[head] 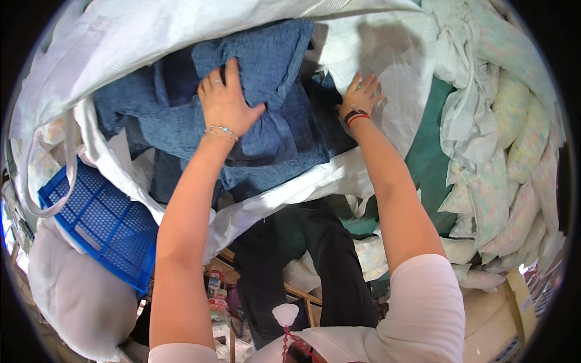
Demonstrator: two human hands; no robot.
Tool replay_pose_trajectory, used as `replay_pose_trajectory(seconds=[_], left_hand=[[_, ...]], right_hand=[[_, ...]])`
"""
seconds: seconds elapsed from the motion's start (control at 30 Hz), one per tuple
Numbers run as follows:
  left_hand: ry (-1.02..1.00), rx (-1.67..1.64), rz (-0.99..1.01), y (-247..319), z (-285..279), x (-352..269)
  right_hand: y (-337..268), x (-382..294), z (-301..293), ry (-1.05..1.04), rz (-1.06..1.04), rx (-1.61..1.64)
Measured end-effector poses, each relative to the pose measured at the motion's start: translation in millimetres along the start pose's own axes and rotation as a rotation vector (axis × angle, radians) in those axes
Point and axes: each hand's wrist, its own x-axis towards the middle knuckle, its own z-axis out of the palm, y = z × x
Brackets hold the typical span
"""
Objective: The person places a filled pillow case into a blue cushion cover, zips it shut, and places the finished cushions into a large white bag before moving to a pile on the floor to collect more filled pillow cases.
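A large white woven sack (290,196) lies wide open before me, holding several pieces of blue denim-like fabric (272,54) and darker navy cloth. My left hand (229,100) rests flat on the upper blue fabric with its fingers spread. To its right, my right hand (361,97) is spread against the sack's inner white wall, beside the dark navy cloth (327,109). Neither hand grips anything that shows. The lower part of the sack's contents is hidden under the top layers.
A blue plastic basket (106,222) stands at the left, above a stuffed pale bag (81,290). Many pale patterned cushion-like packs (492,204) are piled at the right, beside green cloth (429,149). Jars (218,290) stand low, left of my legs.
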Motion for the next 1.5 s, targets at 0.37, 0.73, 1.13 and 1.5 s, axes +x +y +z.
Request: replay_pose_trajectory(seconds=[0.37,0.73,1.13,1.5], left_hand=[[-0.018,-0.136,-0.221,2,-9,5],[-1.182,-0.305,0.126,234,-181,24],[0.451,0.021,0.449,297,-219,288],[-0.939,-0.184,-0.112,237,18,-137]], right_hand=[[196,84,-106,0.563,-0.153,0.4],[400,-28,-397,0.519,0.015,1.429],[409,-62,-375,0.739,-0.194,1.142],[404,-10,-258,0.789,-0.177,0.621]])
